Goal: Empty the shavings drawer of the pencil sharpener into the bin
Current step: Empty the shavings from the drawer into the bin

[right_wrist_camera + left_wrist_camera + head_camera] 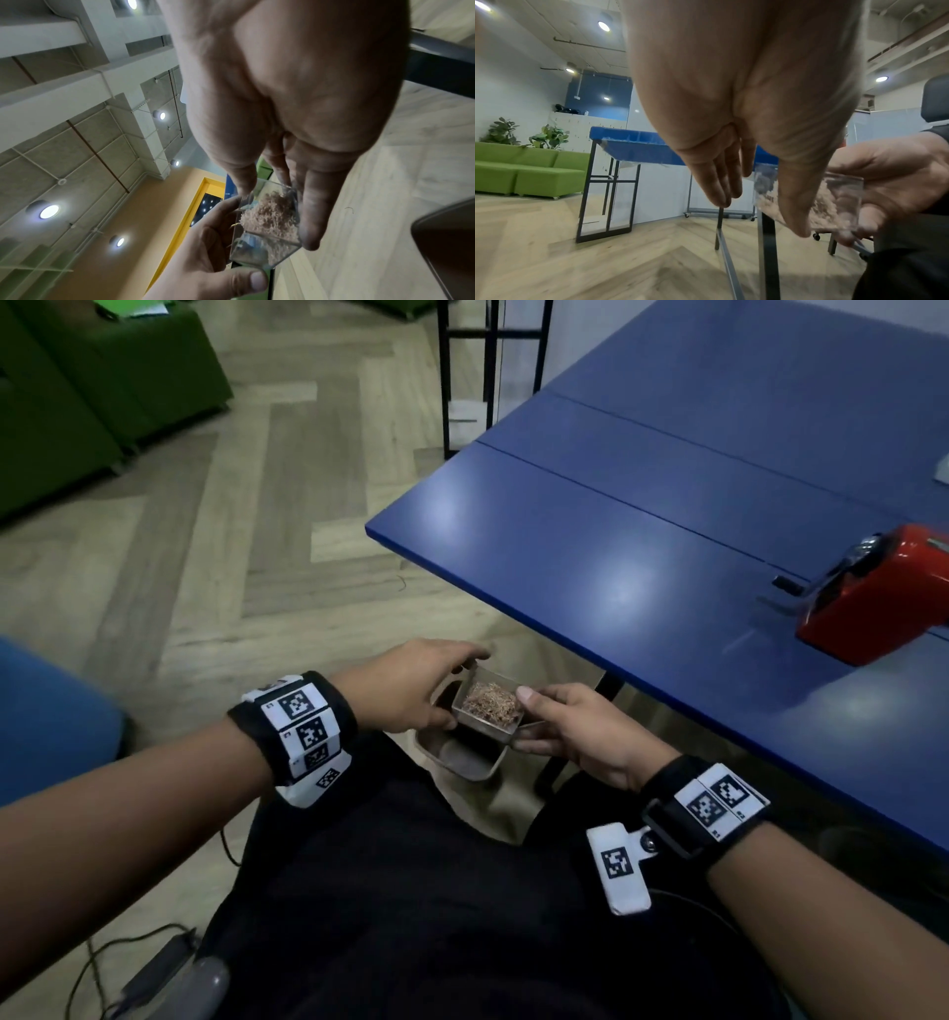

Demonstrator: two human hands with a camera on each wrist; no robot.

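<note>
head view: you've got the clear shavings drawer [490,711] over the bin [462,757], left hand [411,690] and right hand [580,726] fingers pinching opposite walls. it's light, stiff, slick plastic; loose shavings spill easily, so grip the sides.

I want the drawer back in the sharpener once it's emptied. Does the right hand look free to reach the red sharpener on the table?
Probably not yet: the right hand grips the shavings drawer together with the left hand. The path to the red sharpener looks unobstructed.
</note>
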